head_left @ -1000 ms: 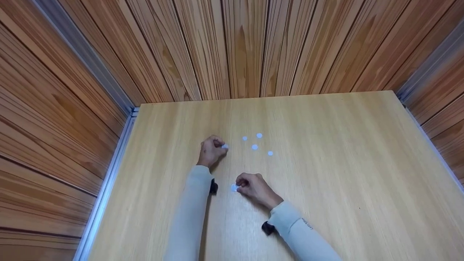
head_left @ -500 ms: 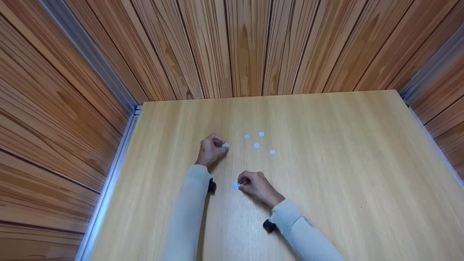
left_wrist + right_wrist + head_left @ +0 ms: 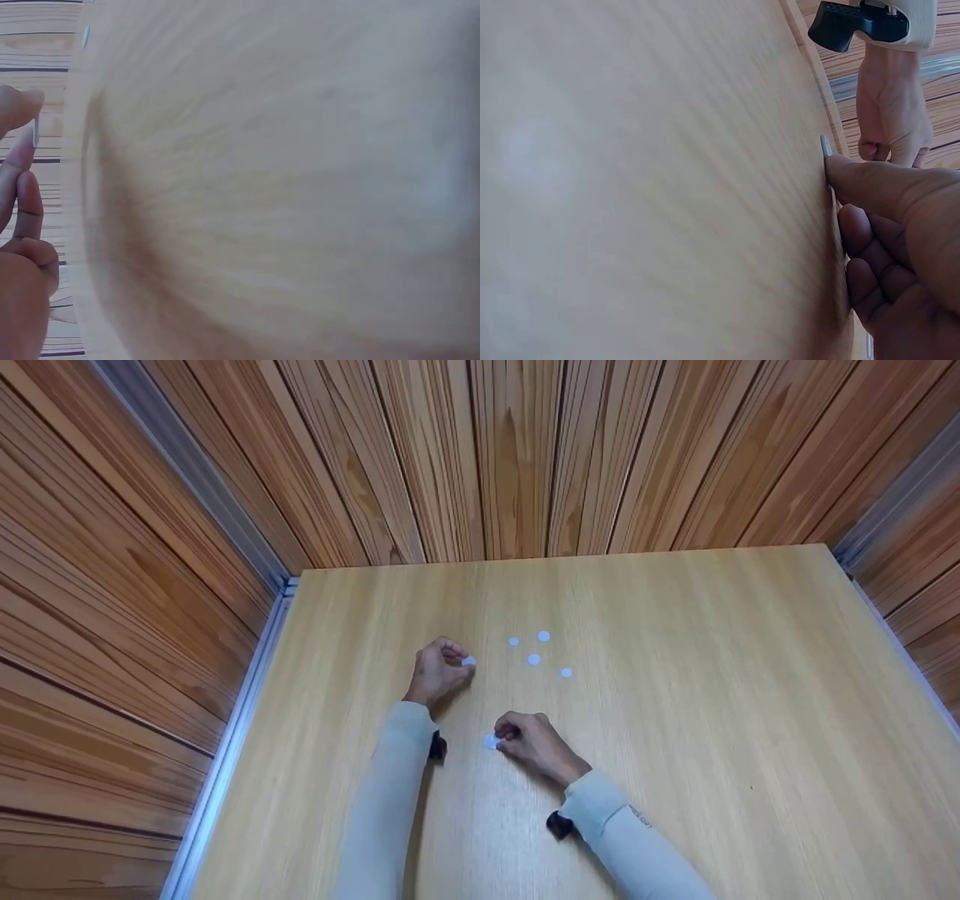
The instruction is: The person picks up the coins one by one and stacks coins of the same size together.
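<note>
While both arms are lying across the light wooden desk [image 3: 675,660], the left hand [image 3: 435,673] is resting toward the middle of the desk, nearer the left edge than the right, its fingers [image 3: 22,146] curled and pinching a small white disc [image 3: 469,661] at the fingertips. In the left wrist view that disc is showing only as a thin pale sliver between thumb and forefinger. The right hand [image 3: 531,744] is sitting closer to the near edge, its fingers [image 3: 870,184] bent in and pressing on a second white disc [image 3: 490,742], which is lying flat against the desk; whether that disc is lifted at all, I cannot tell. In the right wrist view its edge [image 3: 826,145] is peeking out just above the thumb tip. Four more loose discs [image 3: 533,659] are lying in a small cluster toward the far edge, just to the right of the left hand and apart from both hands. Light grey sleeves [image 3: 390,795] are covering both forearms, each with a black wrist camera [image 3: 437,747] strapped on.
</note>
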Demonstrator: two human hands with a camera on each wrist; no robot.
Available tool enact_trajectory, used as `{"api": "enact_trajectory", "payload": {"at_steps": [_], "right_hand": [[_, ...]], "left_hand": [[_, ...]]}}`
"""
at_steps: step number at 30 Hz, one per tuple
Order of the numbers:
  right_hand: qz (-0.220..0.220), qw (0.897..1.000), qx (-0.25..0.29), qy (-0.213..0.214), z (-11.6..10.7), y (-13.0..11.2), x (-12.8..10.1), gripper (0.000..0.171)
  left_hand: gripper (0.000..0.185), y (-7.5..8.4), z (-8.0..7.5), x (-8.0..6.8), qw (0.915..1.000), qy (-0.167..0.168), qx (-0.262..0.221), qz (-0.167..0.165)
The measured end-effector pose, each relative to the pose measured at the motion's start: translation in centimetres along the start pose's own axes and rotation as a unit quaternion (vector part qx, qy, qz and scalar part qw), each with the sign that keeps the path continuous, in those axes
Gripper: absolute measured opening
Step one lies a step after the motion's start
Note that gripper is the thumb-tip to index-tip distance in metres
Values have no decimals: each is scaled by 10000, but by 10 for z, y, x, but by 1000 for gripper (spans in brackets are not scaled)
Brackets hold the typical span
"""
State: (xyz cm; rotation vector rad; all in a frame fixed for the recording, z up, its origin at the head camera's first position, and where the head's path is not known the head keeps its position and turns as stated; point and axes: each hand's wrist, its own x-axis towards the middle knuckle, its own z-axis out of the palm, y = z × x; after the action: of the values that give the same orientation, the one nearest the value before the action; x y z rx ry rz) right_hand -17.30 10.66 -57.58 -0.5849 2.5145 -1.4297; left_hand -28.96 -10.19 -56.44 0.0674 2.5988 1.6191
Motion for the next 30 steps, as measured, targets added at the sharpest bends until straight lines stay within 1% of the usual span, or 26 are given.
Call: {"api": "enact_trajectory", "payload": {"at_steps": [2, 9, 12, 16, 19, 21, 27, 30], "right_hand": [[0, 10000, -8, -12, -1, 0, 0, 14], [-78, 10000, -36, -21, -2, 1, 0, 14], [-50, 9999, -104, -32, -2, 1, 0, 14], [57, 9999, -120, -81, -2, 1, 1, 14], [141, 9998, -71, -120, -2, 1, 1, 15], [149, 9998, -51, -134, -2, 1, 1, 15], [32, 9999, -51, -113, -2, 2, 1, 15], [42, 9999, -41, -124, -2, 2, 2, 15]], "left_hand": [[25, 2, 0, -1, 10000, -18, -28, -35], [24, 7, -1, -7, 9998, -87, -188, 75], [24, 8, -2, -10, 9993, -167, -317, -91], [24, 7, -2, -14, 9993, -253, -205, -173], [24, 8, -3, -18, 9996, -282, 15, -64], [24, 9, -3, -21, 9995, -304, 67, 31], [24, 8, -3, -30, 9990, -395, 54, 216], [24, 7, -4, -34, 9987, -401, 69, 307]]}}
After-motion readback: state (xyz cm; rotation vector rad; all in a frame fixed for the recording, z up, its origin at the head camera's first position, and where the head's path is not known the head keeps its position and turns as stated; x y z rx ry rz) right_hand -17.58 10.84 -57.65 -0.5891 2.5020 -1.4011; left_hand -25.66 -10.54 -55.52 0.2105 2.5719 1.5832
